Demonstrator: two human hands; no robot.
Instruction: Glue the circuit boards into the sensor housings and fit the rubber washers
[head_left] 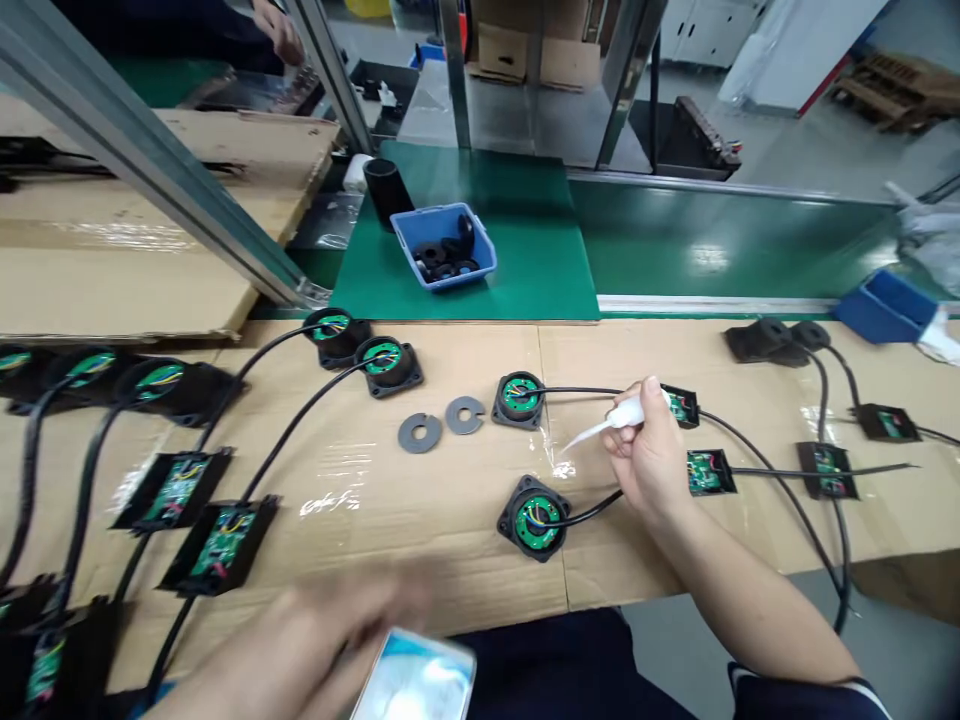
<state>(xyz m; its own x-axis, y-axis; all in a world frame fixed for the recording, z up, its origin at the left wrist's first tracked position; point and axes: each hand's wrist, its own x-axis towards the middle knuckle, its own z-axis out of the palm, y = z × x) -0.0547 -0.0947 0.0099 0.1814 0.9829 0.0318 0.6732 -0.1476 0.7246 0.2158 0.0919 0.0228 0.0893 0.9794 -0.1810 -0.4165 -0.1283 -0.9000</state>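
My right hand (641, 455) is closed round a small white dropper bottle (628, 411), its long thin nozzle pointing left and down over the cardboard. Below and left of the nozzle are two black round housings with green circuit boards, an upper housing (519, 400) and a lower housing (535, 518). Black cables run from them towards small boxes with circuit boards, partly behind my right hand. My left hand (352, 610) is smeared by motion at the lower middle, close to a phone (420, 680) with a bright screen. Two grey slotted rings (419, 433) lie left of the upper housing.
More cabled housings (388, 365) and open circuit boxes (225, 540) lie to the left, others (829, 470) to the right. A blue bin (444, 280) of black parts stands on a green mat (525, 230) beside a black cylinder (388, 192). A metal post (187, 180) slants across the left.
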